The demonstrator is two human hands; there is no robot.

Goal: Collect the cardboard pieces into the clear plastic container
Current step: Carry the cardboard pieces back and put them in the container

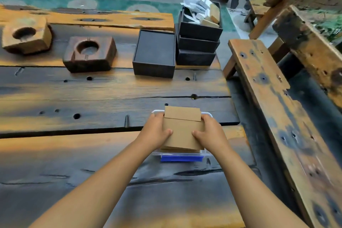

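A stack of brown cardboard pieces (182, 131) sits over the clear plastic container (205, 153), which has a blue clip on its near side. The top piece sticks out past the container's far rim. My left hand (157, 131) grips the stack's left edge, thumb on top. My right hand (209, 132) grips its right edge the same way. Most of the container is hidden under the cardboard and my hands.
On the dark wooden table (92, 94), an open black box (154, 53) stands beyond the container, with stacked black boxes (198, 42) holding paper and cardboard scraps beside it. Two wooden blocks with round holes (89, 52) lie far left. A wooden bench (273, 98) runs along the right.
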